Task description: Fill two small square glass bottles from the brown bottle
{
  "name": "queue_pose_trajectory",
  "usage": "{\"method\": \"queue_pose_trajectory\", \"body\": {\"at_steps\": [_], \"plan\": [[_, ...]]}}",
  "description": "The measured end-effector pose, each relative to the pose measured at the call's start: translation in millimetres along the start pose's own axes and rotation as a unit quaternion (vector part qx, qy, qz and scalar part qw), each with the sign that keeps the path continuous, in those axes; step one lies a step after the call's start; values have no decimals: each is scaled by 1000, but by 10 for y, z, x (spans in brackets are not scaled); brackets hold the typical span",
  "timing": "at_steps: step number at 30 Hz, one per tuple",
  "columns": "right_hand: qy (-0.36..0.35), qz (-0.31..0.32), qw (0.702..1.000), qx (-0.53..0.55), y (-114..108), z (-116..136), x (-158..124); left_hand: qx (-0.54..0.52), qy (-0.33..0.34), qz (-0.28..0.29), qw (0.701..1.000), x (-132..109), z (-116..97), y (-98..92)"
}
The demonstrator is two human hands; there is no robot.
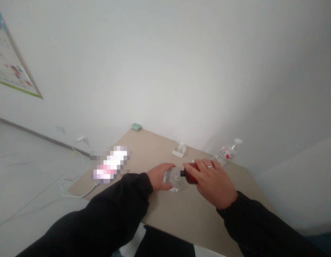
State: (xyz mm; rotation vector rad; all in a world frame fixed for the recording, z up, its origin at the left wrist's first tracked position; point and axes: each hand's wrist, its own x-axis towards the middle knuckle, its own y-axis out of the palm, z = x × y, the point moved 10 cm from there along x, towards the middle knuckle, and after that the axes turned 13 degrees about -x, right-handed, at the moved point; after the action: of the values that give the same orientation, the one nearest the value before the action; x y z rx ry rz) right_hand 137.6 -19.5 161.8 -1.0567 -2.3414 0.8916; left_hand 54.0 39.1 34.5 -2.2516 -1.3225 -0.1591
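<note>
My left hand [160,176] is closed around a clear glass-like container [176,178] on the table, thumb in front and fingers behind. In my right hand [212,180], a dark red-brown bottle [191,174] lies tilted on its side. Its black neck points left and meets the container's upper right side in this view. I cannot tell whether liquid is flowing. A ring shows on one finger of the right hand. Behind the hands sits a small clear box-like holder [179,149].
A clear plastic bottle [227,152] with a red-and-white label stands at the table's back right. A phone-like bright screen [111,164], blurred out, lies at left with a white cable [83,160]. A small green case [136,126] is at the far corner. The wall [181,71] borders the table [186,217].
</note>
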Motion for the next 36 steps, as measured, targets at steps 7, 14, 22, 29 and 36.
{"method": "queue_pose_trajectory", "body": {"at_steps": [7,14,22,29,36], "plan": [[-9,8,1000,-10,-33,21,31,1,-2,-2,1000,-9,-2,1],[-19,4,1000,-18,-52,60,69,-35,-18,-7,999,-2,1,-26],[-33,-1,999,-30,-104,106,128,-87,-2,-18,996,-15,66,-17],[-44,5,998,-47,-125,149,178,-99,11,-17,995,-24,56,-8],[-56,1,997,-59,-186,197,226,-100,13,-16,995,-15,40,-22]]}}
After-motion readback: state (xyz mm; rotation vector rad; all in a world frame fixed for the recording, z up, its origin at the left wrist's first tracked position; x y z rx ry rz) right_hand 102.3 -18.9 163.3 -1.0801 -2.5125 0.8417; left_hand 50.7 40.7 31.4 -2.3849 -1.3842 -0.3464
